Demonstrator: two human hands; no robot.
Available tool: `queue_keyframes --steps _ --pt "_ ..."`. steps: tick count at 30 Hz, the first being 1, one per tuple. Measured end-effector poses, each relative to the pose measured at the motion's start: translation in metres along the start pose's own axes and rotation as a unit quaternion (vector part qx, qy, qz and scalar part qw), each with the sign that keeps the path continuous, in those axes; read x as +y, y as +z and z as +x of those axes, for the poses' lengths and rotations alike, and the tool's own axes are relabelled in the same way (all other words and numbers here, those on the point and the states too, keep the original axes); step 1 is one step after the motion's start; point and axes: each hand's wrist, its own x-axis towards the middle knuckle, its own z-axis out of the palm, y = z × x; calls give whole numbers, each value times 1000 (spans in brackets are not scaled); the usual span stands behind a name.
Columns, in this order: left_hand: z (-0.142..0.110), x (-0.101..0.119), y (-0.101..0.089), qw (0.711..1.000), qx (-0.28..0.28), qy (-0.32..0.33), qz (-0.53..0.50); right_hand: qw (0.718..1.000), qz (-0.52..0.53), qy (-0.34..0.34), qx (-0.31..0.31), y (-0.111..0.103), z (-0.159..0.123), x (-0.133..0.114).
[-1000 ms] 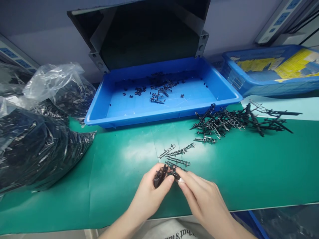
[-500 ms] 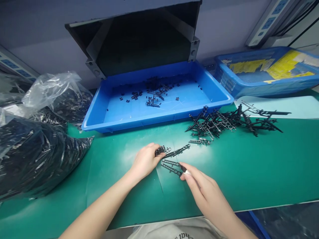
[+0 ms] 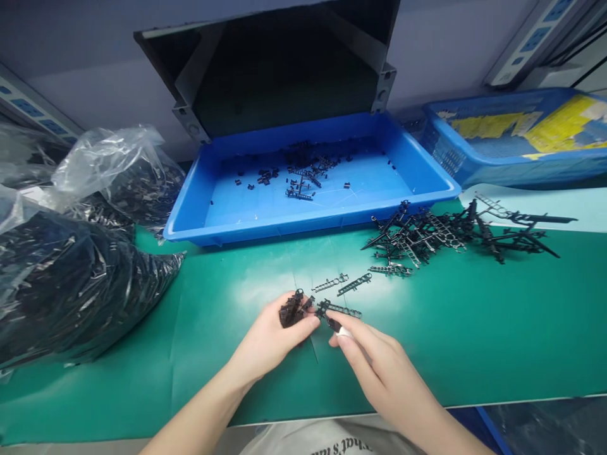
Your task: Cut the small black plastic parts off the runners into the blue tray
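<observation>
My left hand (image 3: 270,332) is closed around a bundle of black plastic sprues (image 3: 290,311), their ends poking up past the fingers and thumb. Close beside it, my right hand (image 3: 367,347) pinches a black ladder-shaped plastic sprue (image 3: 344,309) between thumb and fingers. A small white piece (image 3: 344,332) shows at the right fingertips; what it is I cannot make out. The two hands almost meet over the green mat. Just beyond them lie two loose ladder-shaped strips (image 3: 355,284), apart from both hands.
A tangled pile of black sprues (image 3: 417,237) lies to the right. Behind stands a blue tray (image 3: 284,227) with small black parts in it. Plastic bags of black pieces (image 3: 71,291) fill the left side. A blue basket (image 3: 535,167) stands at the back right, below a power strip.
My right hand has come left, closer to my left hand. My left hand has turned and drawn nearer, showing more of its bundle. The strips beyond my hands now lie separately on the mat.
</observation>
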Motion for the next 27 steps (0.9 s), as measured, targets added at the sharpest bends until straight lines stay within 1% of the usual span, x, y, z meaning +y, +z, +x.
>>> queue_keyframes --steps 3,5,7,11,18,25,27 --pt "-9 -7 3 993 -19 -47 -105 999 9 -9 -31 3 -1 -2" --pt "-13 -11 4 988 -31 -55 -144 999 2 -16 -52 4 -1 -2" --pt "-15 -14 5 985 -34 -49 -160 997 -11 -21 -68 4 -1 -3" --pt "-18 -17 3 985 -40 -41 -161 996 -38 -39 -75 2 -1 -5" --pt "-21 -16 3 989 -32 -51 -132 991 -90 -79 -53 3 -3 -3" --pt "-21 -13 7 994 -11 -51 -99 988 -134 -78 -13 6 -4 -8" --pt "-21 -12 8 995 -9 -44 -87 988 -132 -79 -13 5 -5 -8"
